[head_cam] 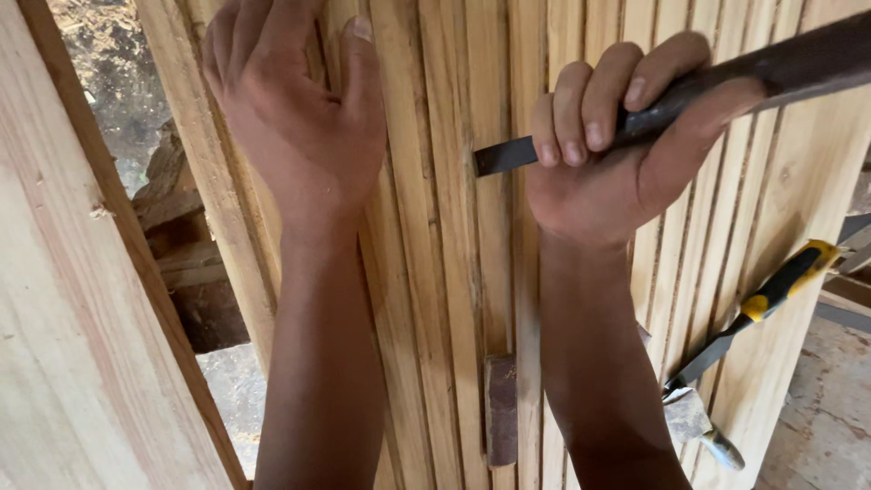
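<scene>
Head view, looking down at a panel of pale grooved wooden slats (435,227) laid side by side, running top to bottom of frame.

Left hand (295,109): flat on the slats, palm down, fingers stretched out and close together, thumb out to the side. Opened out, grips nothing, just presses on the wood. Forearm runs down to the bottom edge.

Right hand (617,145): closed in a fist round a dark metal flat bar tool (726,82). Fingers curl over the top, thumb lies along the shaft. The bar comes in from the upper right corner, passes through the fist, and its flat squared end sticks out left of the knuckles, over the slats in the middle of the panel, between the two hands. Cannot tell if the tip touches the wood.

Other things: small dark brown rectangular wooden block (500,408) lying on the slats low in frame, between the two forearms. Yellow-and-black handled tool with a grey metal shaft (758,304) lying slantwise on the right side of the panel, head end low by the right forearm, next to a small grey lump. Wide pale wooden board (82,318) at left, leaning across the frame. Gap between board and panel shows dark stacked timber offcuts (186,263) and grey ground below.
</scene>
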